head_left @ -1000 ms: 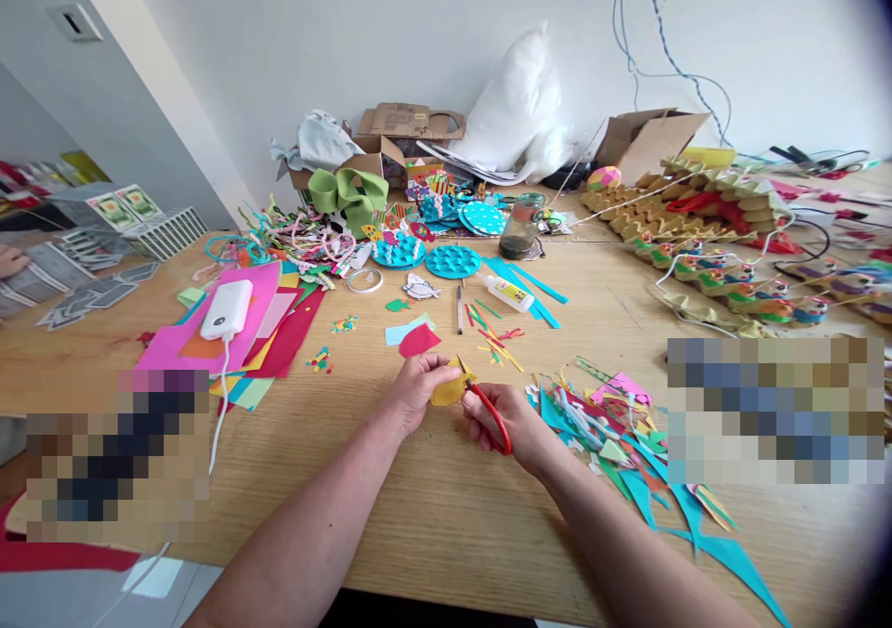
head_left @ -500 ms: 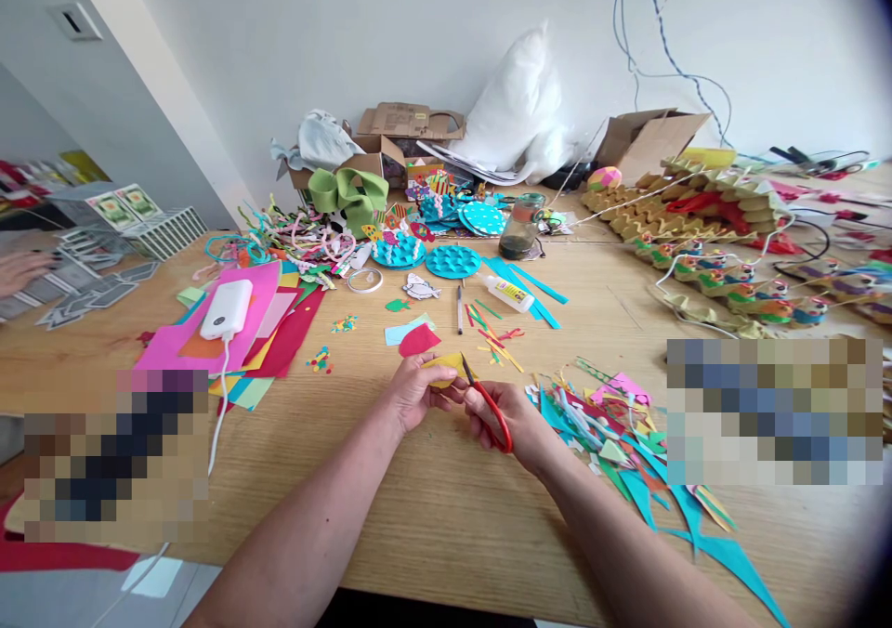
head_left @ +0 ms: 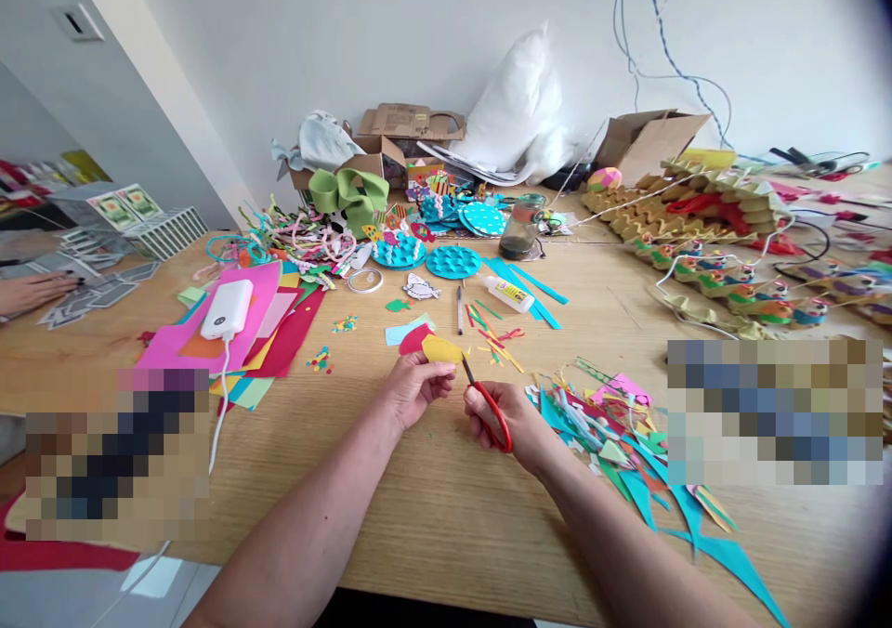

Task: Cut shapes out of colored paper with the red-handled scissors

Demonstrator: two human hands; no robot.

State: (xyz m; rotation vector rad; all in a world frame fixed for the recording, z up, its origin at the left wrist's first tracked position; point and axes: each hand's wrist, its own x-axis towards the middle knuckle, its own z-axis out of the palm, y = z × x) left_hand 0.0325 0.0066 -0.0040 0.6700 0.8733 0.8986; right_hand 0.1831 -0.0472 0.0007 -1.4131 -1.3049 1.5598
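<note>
At mid-table, before you: L hand (head_left: 416,388) and R hand (head_left: 494,416) above the wooden table (head_left: 390,516), L holding yellow paper (head_left: 441,349), R holding scissors (head_left: 503,424).
Hidden: yellow paper overlaps your view of red paper (head_left: 413,338); some L fingertips are behind yellow paper. Blades look dark & narrow; can't tell if parted, or if the tip touches the paper.
Cut off/blurred: another person's hand (head_left: 42,292) enters at the L edge, by grey cards (head_left: 104,294); pixel blocks mask areas lower L & mid R.
Yellow paper: long axis approx. L–R, R end slightly nearer you; rounded end points L, toward red paper.
Scissors: long axis diagonal; blades point away from you & a bit L, to the paper's R edge; red handles toward you.
L fingers: thumb & fingers pinch the paper's near edge, rest curled.
R fingers: curled round the red handles.
Beyond hands: pen (head_left: 459,310) pointing away from you; glue bottle (head_left: 508,294) on its side, over blue strips (head_left: 540,298).
R side: heap of coloured scraps (head_left: 613,433), near your R forearm.
L side: white power bank (head_left: 229,307) w/ cable, on pink sheet (head_left: 167,345).
</note>
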